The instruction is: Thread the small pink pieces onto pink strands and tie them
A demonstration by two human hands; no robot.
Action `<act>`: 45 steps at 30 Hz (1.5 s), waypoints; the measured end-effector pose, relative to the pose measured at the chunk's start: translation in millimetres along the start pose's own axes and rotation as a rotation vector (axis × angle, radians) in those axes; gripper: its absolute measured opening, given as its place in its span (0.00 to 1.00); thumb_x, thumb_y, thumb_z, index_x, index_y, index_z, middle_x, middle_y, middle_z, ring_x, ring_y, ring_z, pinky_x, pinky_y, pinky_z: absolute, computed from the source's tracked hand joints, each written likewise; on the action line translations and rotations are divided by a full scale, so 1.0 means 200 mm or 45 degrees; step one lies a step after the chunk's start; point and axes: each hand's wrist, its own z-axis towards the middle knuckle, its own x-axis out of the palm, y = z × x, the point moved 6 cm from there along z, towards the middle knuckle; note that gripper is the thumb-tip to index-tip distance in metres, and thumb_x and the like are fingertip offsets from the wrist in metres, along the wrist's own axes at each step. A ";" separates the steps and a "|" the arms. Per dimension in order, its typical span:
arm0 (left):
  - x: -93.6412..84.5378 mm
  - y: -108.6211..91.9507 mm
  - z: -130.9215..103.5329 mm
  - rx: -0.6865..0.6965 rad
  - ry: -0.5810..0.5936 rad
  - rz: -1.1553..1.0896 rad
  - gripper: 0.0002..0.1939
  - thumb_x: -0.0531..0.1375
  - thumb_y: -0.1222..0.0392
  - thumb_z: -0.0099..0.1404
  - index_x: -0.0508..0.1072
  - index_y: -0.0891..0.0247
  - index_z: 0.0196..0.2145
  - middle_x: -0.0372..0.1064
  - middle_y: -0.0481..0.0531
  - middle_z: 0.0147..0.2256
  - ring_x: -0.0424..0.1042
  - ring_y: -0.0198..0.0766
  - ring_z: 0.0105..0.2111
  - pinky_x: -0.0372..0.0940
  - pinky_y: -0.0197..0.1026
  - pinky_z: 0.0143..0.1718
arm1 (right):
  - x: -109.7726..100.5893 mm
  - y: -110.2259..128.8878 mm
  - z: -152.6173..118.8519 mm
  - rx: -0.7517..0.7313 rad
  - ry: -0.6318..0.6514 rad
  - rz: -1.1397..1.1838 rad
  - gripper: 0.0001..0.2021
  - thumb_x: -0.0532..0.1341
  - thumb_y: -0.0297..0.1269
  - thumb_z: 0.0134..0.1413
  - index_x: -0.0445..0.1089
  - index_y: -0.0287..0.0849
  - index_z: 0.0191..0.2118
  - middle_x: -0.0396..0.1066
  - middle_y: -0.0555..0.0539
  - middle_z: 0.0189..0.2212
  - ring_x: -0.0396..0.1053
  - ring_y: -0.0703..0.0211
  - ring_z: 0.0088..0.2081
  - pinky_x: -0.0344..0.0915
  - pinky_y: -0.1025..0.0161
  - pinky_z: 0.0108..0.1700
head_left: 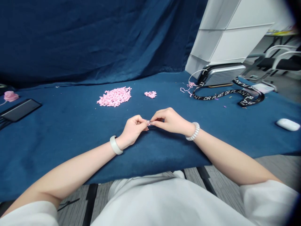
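My left hand (133, 130) is closed in a pinch near the front of the table, with a pale band on its wrist. Between its fingertips is a tiny pink piece (148, 122), mostly covered by the fingers. My right hand (170, 121), wearing a coiled bracelet, meets it fingertip to fingertip and pinches at the same spot; what exactly it grips is too small to make out. Beyond the hands lies a large pile of small pink knotted-looking pieces (114, 96). A smaller cluster of similar pink pieces (150, 94) sits to its right.
A dark blue cloth (77, 125) covers the table. On the left are a pink ball of yarn (10, 96) and a dark flat device (21, 110). At right lie a black lettered lanyard (218, 95), a silver ridged case (224, 74), pink strands (189, 88) and a white mouse-like object (288, 124).
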 end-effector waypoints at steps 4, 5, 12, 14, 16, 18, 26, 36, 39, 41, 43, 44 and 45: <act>0.00 0.01 0.00 0.017 0.007 0.061 0.14 0.65 0.59 0.52 0.64 0.69 0.25 0.68 0.52 0.24 0.68 0.30 0.24 0.64 0.33 0.29 | 0.01 -0.01 0.00 0.006 0.027 -0.017 0.22 0.49 0.50 0.50 0.72 0.39 0.39 0.66 0.53 0.36 0.52 0.97 0.31 0.45 0.89 0.39; 0.00 0.01 0.00 0.019 0.011 0.075 0.14 0.65 0.59 0.52 0.64 0.69 0.25 0.69 0.52 0.24 0.68 0.30 0.24 0.64 0.33 0.29 | 0.02 -0.02 0.01 0.009 0.031 -0.020 0.22 0.49 0.50 0.51 0.72 0.40 0.39 0.66 0.53 0.36 0.52 0.97 0.31 0.45 0.89 0.39; 0.00 0.02 -0.01 0.027 0.025 0.149 0.13 0.64 0.57 0.53 0.66 0.70 0.27 0.69 0.52 0.25 0.69 0.30 0.25 0.65 0.33 0.30 | 0.03 -0.03 0.01 0.034 0.117 -0.038 0.23 0.48 0.50 0.51 0.72 0.41 0.40 0.66 0.53 0.38 0.54 0.97 0.32 0.45 0.89 0.40; 0.00 0.02 -0.01 0.018 0.031 0.152 0.13 0.64 0.58 0.53 0.66 0.71 0.27 0.69 0.53 0.25 0.69 0.30 0.25 0.65 0.33 0.30 | 0.03 -0.04 0.01 0.056 0.127 -0.055 0.22 0.48 0.50 0.51 0.72 0.42 0.40 0.66 0.55 0.38 0.54 0.98 0.32 0.45 0.89 0.40; 0.00 0.02 -0.01 0.001 0.030 0.139 0.13 0.65 0.58 0.53 0.66 0.71 0.27 0.69 0.53 0.25 0.69 0.30 0.25 0.65 0.33 0.30 | 0.03 -0.04 0.01 0.034 0.115 -0.062 0.22 0.48 0.50 0.51 0.72 0.41 0.40 0.66 0.54 0.38 0.55 0.98 0.33 0.46 0.89 0.41; 0.00 0.02 0.00 -0.019 0.020 0.111 0.13 0.65 0.58 0.52 0.66 0.71 0.27 0.69 0.53 0.24 0.69 0.30 0.24 0.65 0.33 0.30 | 0.04 -0.04 0.01 -0.007 0.096 -0.065 0.23 0.48 0.50 0.51 0.72 0.40 0.39 0.66 0.53 0.38 0.55 0.97 0.33 0.46 0.89 0.41; 0.01 0.03 0.00 -0.106 0.059 0.002 0.14 0.66 0.59 0.51 0.67 0.71 0.26 0.70 0.54 0.25 0.70 0.31 0.25 0.67 0.33 0.30 | 0.04 -0.03 0.01 -0.062 0.109 -0.098 0.24 0.47 0.50 0.52 0.72 0.38 0.39 0.66 0.52 0.38 0.52 0.96 0.32 0.46 0.87 0.41; 0.03 0.03 -0.01 -0.251 0.069 0.100 0.13 0.66 0.59 0.52 0.69 0.73 0.28 0.71 0.57 0.26 0.71 0.32 0.26 0.69 0.33 0.32 | 0.07 -0.03 -0.01 0.041 0.143 -0.358 0.25 0.40 0.48 0.55 0.67 0.34 0.39 0.61 0.50 0.37 0.34 0.91 0.28 0.36 0.80 0.37; 0.03 0.03 -0.01 -0.266 0.071 0.173 0.14 0.66 0.58 0.53 0.69 0.73 0.28 0.71 0.59 0.27 0.72 0.33 0.27 0.69 0.32 0.30 | 0.10 -0.03 -0.01 0.054 0.173 -0.443 0.24 0.39 0.44 0.56 0.65 0.34 0.41 0.60 0.50 0.38 0.31 0.89 0.28 0.38 0.80 0.38; 0.03 0.03 -0.01 -0.303 0.075 0.175 0.14 0.66 0.58 0.52 0.69 0.73 0.28 0.72 0.61 0.28 0.72 0.34 0.27 0.69 0.32 0.30 | 0.12 -0.03 -0.01 0.045 0.192 -0.484 0.23 0.38 0.43 0.56 0.65 0.34 0.42 0.59 0.50 0.39 0.29 0.88 0.29 0.43 0.82 0.40; 0.02 0.04 -0.01 -0.354 0.083 0.145 0.13 0.66 0.59 0.53 0.70 0.73 0.28 0.72 0.62 0.29 0.73 0.35 0.28 0.69 0.32 0.31 | 0.14 -0.04 0.00 0.036 0.206 -0.513 0.23 0.38 0.42 0.56 0.64 0.34 0.43 0.59 0.49 0.40 0.28 0.87 0.29 0.48 0.84 0.44; 0.02 0.04 -0.01 -0.381 0.090 0.119 0.11 0.65 0.60 0.53 0.71 0.74 0.29 0.72 0.62 0.30 0.73 0.35 0.29 0.69 0.33 0.32 | 0.15 -0.04 0.00 0.029 0.209 -0.524 0.23 0.37 0.41 0.56 0.64 0.34 0.43 0.58 0.49 0.41 0.27 0.87 0.30 0.49 0.84 0.45; 0.03 0.04 0.00 -0.406 0.096 0.088 0.10 0.64 0.61 0.55 0.71 0.74 0.29 0.72 0.62 0.31 0.73 0.35 0.29 0.70 0.33 0.33 | 0.15 -0.04 0.00 0.020 0.209 -0.533 0.23 0.37 0.41 0.56 0.63 0.34 0.44 0.58 0.49 0.41 0.27 0.87 0.30 0.51 0.84 0.47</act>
